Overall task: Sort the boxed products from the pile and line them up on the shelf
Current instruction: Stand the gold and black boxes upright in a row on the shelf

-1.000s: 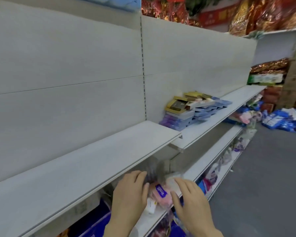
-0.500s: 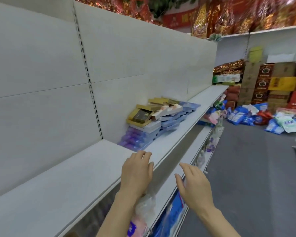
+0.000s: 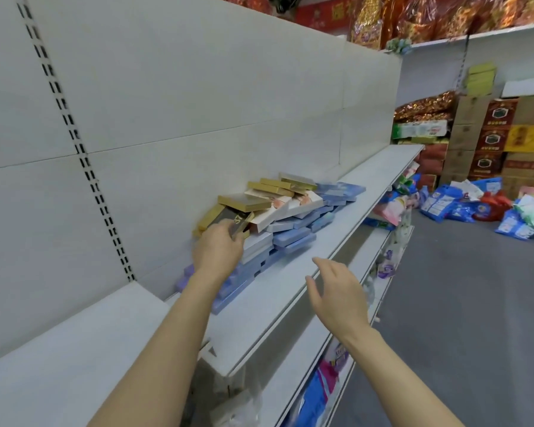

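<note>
A loose pile of flat boxes (image 3: pixel 293 208) lies on the white shelf (image 3: pixel 336 229) against the back panel: gold ones on top, white ones under them, blue and purple ones at the bottom. My left hand (image 3: pixel 218 248) rests on the pile's near end, fingers curled around a black-and-gold box (image 3: pixel 236 219). My right hand (image 3: pixel 336 291) hovers open over the shelf's front edge, holding nothing.
A nearer shelf board (image 3: pixel 74 349) sits slightly higher at the lower left. Lower shelves (image 3: pixel 309 359) hold bagged goods. Bags of detergent (image 3: pixel 463 204) lie on the grey floor; stacked cartons (image 3: pixel 490 143) stand at the far right.
Both hands rose from the lower shelf, and the view swung right toward the pile. My left hand reached forward onto the pile and closed on the black-and-gold box.
</note>
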### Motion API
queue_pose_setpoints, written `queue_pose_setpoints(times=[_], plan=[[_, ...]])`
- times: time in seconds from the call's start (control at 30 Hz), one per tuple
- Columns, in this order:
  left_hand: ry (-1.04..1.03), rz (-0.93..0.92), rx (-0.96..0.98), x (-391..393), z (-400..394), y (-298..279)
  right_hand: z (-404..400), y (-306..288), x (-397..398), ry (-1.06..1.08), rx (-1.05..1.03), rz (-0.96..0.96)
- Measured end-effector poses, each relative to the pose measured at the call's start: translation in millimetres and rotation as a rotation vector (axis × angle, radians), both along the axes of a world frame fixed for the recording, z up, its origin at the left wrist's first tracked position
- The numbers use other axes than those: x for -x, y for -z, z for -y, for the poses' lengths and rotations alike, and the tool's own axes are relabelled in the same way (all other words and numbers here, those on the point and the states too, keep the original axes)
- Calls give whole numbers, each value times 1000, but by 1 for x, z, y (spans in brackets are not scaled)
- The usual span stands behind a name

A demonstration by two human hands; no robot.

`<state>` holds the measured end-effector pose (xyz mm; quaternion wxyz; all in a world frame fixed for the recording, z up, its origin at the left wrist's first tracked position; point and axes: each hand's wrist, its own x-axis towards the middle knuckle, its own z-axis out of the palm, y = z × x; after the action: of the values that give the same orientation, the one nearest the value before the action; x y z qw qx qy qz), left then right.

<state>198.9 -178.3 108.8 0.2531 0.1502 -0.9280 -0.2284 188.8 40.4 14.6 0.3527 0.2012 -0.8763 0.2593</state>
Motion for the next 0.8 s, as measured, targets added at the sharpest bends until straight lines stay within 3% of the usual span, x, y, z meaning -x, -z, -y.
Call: queue_pose_setpoints(times=[0.17, 0.3, 0.47, 0.63, 0.8], plan=[[-187, 42, -306, 79, 11, -27, -8, -4, 73, -63, -36, -37], [-212, 75, -575, 136, 8, -36, -15, -15, 137, -124, -79, -47], [-281, 61, -732, 177, 1, -33, -16, -26, 210, -209, -161, 0], [-322, -112, -1072, 179, 7, -32, -4, -35, 281, -255, -168, 94], [-331, -264, -1255, 166, 7, -34, 29, -48, 338, -268, -106, 144]])
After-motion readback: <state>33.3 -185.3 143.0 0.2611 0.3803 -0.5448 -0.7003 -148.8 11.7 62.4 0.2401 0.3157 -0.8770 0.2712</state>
